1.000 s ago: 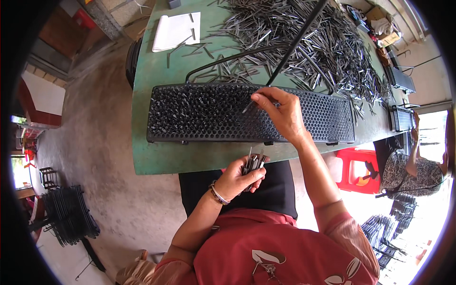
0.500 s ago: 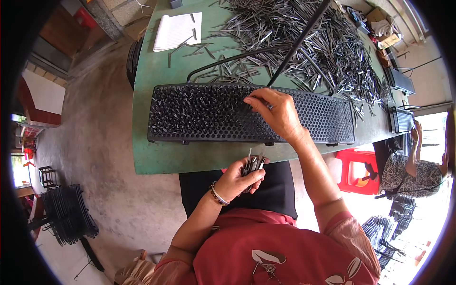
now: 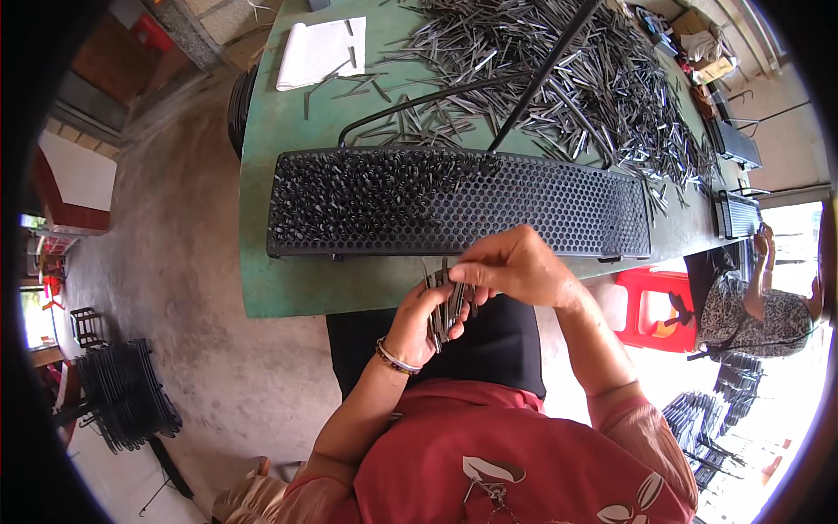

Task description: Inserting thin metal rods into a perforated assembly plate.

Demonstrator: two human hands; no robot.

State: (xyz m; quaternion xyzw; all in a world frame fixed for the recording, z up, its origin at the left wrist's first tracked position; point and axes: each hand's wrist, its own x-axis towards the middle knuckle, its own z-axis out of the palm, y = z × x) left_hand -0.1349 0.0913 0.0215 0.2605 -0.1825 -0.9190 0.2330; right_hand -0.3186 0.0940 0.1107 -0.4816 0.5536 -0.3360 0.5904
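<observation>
Left hand [image 3: 417,321] at frame centre, just below the table edge, fingers wrapped tight round a bundle of thin dark metal pins [image 3: 443,301], pins standing up out of the fist. Silver bracelet [image 3: 391,358] on that wrist. Right hand [image 3: 515,265] meets it from the right, fingertips pinched together on the top of the bundle, touching the pins; one pin or several in the pinch, cannot tell. Both hands sit over the person's lap, black apron [image 3: 506,349] beneath them, red shirt [image 3: 489,454] at lower centre.

Just above the hands, green table [image 3: 288,288]. On it a long black honeycomb tray [image 3: 559,210] lies across the middle of the frame; its left half is packed with upright pins, right half shows bare holes. Behind the tray, upper centre to upper right, a big loose heap of pins [image 3: 559,70] with a black rod [image 3: 546,74] slanting across it. White paper pad [image 3: 319,48] at upper left of the table.

Red plastic stool [image 3: 650,306] right of the hands. Another person [image 3: 751,314] seated at the far right edge. Black wire racks [image 3: 122,393] stacked on the concrete floor, lower left.
</observation>
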